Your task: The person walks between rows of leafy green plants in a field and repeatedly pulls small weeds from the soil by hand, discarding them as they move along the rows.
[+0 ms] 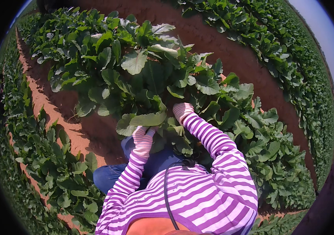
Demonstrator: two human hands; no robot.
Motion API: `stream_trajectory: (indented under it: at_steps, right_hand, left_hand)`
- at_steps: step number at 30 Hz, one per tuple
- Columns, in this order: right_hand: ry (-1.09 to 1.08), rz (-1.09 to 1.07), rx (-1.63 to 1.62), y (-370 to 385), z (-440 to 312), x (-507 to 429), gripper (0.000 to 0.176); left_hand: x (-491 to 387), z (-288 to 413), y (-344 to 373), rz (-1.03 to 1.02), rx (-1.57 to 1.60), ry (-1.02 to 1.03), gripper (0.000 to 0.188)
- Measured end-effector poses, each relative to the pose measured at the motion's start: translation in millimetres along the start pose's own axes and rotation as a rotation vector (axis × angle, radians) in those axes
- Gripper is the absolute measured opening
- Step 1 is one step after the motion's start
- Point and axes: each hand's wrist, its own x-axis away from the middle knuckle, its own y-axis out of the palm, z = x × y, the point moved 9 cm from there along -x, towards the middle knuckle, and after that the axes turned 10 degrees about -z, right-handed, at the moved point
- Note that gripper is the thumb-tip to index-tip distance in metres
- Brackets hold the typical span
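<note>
My left hand (143, 136), in a striped knit glove, grips a broad green leaf (149, 119) at the near edge of the planted row. That leaf partly covers its fingertips. To its right and a little farther forward, my right hand (183, 112) in a matching glove reaches in among the plants. Its fingers are bent downward and hidden by foliage and shadow, so what they touch is not visible. Lobed leafy plants (134, 61), which look like radish or turnip greens, surround both hands. No roots show.
Red-brown soil furrows (231, 50) run on either side of this row. Other leafy rows lie at left (64, 176) and upper right (252, 35). A black cable (166, 188) hangs over my striped shirt. My jeans-clad knee (108, 176) is bent beside the row. Dark, unclear shapes stand at the far left rim.
</note>
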Motion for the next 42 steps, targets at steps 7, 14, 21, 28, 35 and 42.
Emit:
stream_trajectory:
  at_steps: [7, 14, 21, 28, 35, 42]
  right_hand:
    - [-0.166, 0.066, -0.167, 0.9, 15.6, 20.1, 0.015]
    - [-0.026, 0.389, -0.966, -47.0, 105.2, -1.4, 0.045]
    - [0.009, 0.103, -0.886, -57.9, 65.4, -98.1, 0.048]
    - [0.019, 0.234, -1.083, -44.8, 63.1, -90.9, 0.044]
    - [-0.009, 0.349, -1.305, -42.3, 70.2, -86.7, 0.040]
    - [-0.111, 0.509, -1.577, -31.0, 59.6, -66.0, 0.036]
  left_hand:
    - [-0.7, -7.1, 4.0, -0.038, 0.084, -0.045, 0.022]
    - [0.4, 1.0, 6.7, -0.021, 0.084, 0.016, 0.019]
    - [4.0, 6.2, -2.9, 0.010, -0.067, -0.064, 0.022]
    - [14.6, 55.3, -47.9, -0.093, -0.544, 0.247, 0.018]
    - [10.1, -7.5, -140.3, 0.077, -0.221, -0.246, 0.016]
    - [-3.1, 17.3, -143.7, 0.118, -0.455, 0.001, 0.016]
